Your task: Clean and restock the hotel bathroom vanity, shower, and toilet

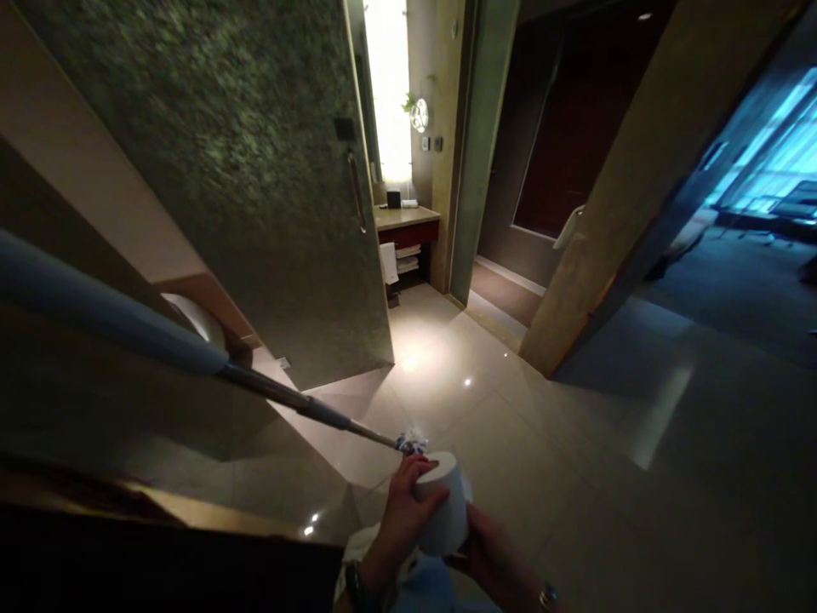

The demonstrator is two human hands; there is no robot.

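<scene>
A white toilet paper roll [442, 515] is held in front of my body, low in the head view. My left hand [408, 498] is closed around its near left side, with fingers at the top end. From the lower right my right hand [482, 545] grips the roll; part of its fingers is hidden behind the paper. Just beyond the roll, the blue-and-white head of a mop [412, 442] shows. The mop's long grey handle [268, 385] slants up to the left edge, and I see neither hand on it.
A green textured door [255, 187] with a metal handle stands at the left. Past it are a vanity counter [408, 218] and folded towels [407, 258]. A partly seen toilet [197, 319] lies behind the door. At right, a wall end [600, 204] borders a blue-lit room.
</scene>
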